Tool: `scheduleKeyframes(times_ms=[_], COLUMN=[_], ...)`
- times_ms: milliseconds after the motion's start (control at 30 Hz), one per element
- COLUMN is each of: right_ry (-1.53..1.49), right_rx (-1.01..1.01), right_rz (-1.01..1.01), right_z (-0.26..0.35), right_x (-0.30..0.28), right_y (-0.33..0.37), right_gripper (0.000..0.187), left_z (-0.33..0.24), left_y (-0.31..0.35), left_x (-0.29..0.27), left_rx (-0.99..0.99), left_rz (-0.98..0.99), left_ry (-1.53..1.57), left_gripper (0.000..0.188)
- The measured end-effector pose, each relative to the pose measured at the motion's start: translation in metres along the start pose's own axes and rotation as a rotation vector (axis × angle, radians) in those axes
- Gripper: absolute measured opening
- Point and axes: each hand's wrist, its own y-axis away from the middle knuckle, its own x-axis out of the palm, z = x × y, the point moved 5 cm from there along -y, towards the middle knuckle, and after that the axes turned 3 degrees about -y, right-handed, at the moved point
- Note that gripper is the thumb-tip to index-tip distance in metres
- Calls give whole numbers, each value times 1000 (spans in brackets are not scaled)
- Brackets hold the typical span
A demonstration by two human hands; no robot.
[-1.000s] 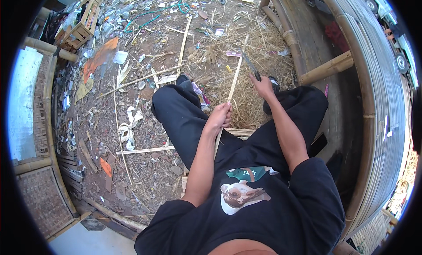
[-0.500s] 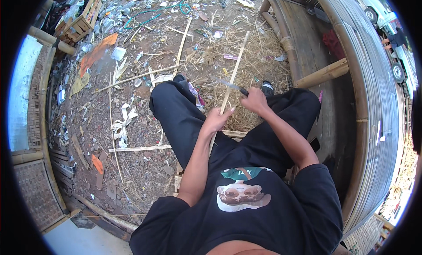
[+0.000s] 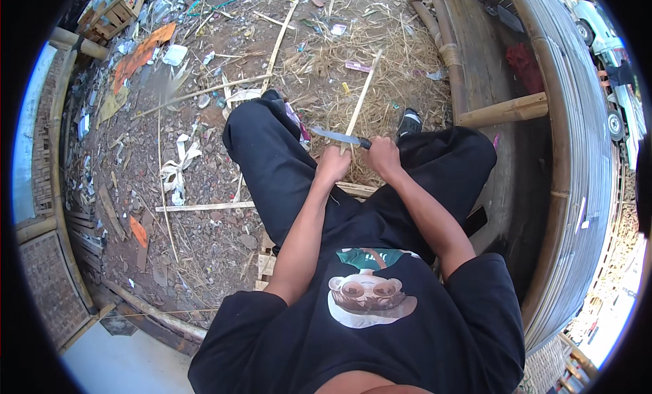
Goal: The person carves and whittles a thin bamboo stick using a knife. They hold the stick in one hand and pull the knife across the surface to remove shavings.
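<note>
At the centre of the frame, the left hand [image 3: 333, 165] has its fingers curled round one pale strip [image 3: 364, 92], which runs toward the upper middle. Just right of it, the right hand [image 3: 384, 157] has its fingers closed on the handle of one knife [image 3: 334, 134]; its blade crosses the strip, though contact is unclear. At least four long slats [image 3: 279, 46] lie on the ground [image 3: 136, 141], left and upper middle; one crate [image 3: 109, 15] stands upper left.
</note>
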Motion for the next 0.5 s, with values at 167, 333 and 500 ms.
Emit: scheduleKeyframes(times_ms=[167, 333, 500], right_ry=[15, -100, -158], right_rx=[47, 353, 393], right_rz=[-22, -115, -74], right_z=[-6, -32, -46], right_x=[16, 25, 1], right_y=[-10, -24, -46], right_gripper=[18, 21, 25], left_z=[4, 8, 14], left_y=[-3, 1, 1], left_x=[3, 7, 18], left_rx=[-65, -33, -87], left_rz=[25, 35, 161], left_ry=[-8, 3, 284], left_gripper=[36, 35, 31])
